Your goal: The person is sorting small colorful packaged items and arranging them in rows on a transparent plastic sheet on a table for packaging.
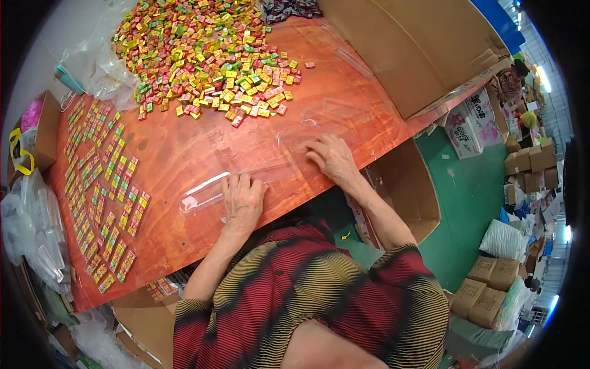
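A long, clear plastic tray (pixel 203 194) lies near the front edge of the orange-red table. My left hand (pixel 241 203) is over it, its bent fingers closed on the tray's near side. To the right, my right hand (pixel 334 160) hovers at or just on the tabletop, its fingers curved and apart beside more clear plastic trays (pixel 294 136); whether the fingertips touch them I cannot tell. Beyond the hands is a big heap of small red, yellow and green boxes (pixel 209 61). At the left, several rows of the same boxes (pixel 117 178) lie in strips.
A large cardboard carton (pixel 424 55) stands on the table's far right. Another open carton (pixel 405 190) sits below the right edge, under my right forearm. Plastic bags (pixel 37 221) hang along the left side. Stacked brown boxes (pixel 488 289) stand on the green floor at right.
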`<state>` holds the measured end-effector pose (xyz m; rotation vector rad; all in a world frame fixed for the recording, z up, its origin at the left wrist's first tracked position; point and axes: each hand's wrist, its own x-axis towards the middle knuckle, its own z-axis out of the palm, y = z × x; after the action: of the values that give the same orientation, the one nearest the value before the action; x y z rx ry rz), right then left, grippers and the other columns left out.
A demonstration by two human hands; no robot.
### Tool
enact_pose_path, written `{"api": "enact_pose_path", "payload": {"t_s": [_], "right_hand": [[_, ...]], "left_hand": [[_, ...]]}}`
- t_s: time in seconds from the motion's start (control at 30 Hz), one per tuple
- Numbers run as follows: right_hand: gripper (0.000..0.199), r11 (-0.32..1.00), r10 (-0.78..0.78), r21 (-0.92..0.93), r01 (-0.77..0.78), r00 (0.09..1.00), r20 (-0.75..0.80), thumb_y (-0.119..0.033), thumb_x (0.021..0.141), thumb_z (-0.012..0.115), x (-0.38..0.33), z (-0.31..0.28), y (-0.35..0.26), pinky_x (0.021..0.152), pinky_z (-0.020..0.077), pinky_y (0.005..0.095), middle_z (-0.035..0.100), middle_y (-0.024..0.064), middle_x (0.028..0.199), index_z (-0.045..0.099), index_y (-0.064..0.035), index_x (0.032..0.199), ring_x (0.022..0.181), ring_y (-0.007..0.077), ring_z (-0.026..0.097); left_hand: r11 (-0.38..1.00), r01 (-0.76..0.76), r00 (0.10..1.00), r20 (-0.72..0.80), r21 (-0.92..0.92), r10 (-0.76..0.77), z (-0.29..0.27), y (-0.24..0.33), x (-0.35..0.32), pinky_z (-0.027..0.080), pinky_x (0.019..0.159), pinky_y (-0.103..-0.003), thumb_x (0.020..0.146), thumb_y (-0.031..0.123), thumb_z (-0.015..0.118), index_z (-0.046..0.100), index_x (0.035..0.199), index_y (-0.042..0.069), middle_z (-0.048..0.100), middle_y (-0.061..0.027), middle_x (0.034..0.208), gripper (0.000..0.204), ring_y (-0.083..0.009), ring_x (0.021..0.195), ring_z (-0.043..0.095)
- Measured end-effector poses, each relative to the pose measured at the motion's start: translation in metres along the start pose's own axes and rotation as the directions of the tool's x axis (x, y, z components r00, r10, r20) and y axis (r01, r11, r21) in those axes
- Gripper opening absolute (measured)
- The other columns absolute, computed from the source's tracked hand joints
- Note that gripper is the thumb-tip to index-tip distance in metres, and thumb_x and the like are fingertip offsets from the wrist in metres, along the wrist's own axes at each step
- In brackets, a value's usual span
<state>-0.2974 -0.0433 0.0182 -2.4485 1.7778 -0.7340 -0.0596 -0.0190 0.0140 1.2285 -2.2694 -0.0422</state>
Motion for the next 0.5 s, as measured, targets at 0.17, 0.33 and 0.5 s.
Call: {"api": "enact_pose_path", "payload": {"t_s": [0.17, 0.33, 0.5], "right_hand": [[0.012, 0.949, 0.126, -0.267, -0.168, 0.978, -0.169, -0.012, 0.074, 0.060, 0.023, -0.018, 0.071, 0.071, 0.0434, 0.0376, 0.056, 0.0104, 0.086, 0.062, -0.0076, 0.085, 0.082, 0.0295, 0.053], [0.014, 0.978, 0.172, -0.122, -0.171, 0.985, -0.005, -0.014, 0.075, 0.060, 0.028, -0.023, 0.120, 0.071, 0.0431, 0.0369, 0.055, 0.0106, 0.083, 0.062, -0.0048, 0.085, 0.082, 0.0293, 0.053], [0.014, 0.996, 0.078, -0.052, -0.078, 0.997, -0.001, -0.015, 0.076, 0.059, 0.024, -0.028, 0.115, 0.071, 0.0429, 0.0363, 0.055, 0.0110, 0.080, 0.061, -0.0035, 0.084, 0.082, 0.0294, 0.053]], "left_hand": [[1.000, 0.012, 1.000, -0.025, 0.003, -0.011, -0.006, 0.004, -0.001, 0.035, 0.075, -0.041, 0.069, 0.012, 0.065, 0.059, 0.080, 0.005, 0.050, -0.0099, 0.080, 0.014, -0.0265, 0.081, 0.047], [0.999, 0.021, 1.000, -0.018, 0.048, -0.020, -0.023, 0.000, -0.002, 0.035, 0.082, -0.043, 0.071, 0.013, 0.065, 0.061, 0.089, 0.006, 0.052, -0.0112, 0.091, 0.020, -0.0285, 0.091, 0.048], [0.979, 0.149, 0.988, -0.062, 0.140, -0.141, -0.044, -0.030, -0.026, 0.036, 0.084, -0.042, 0.073, 0.013, 0.064, 0.060, 0.092, 0.006, 0.052, -0.0120, 0.095, 0.020, -0.0297, 0.094, 0.048]]}}
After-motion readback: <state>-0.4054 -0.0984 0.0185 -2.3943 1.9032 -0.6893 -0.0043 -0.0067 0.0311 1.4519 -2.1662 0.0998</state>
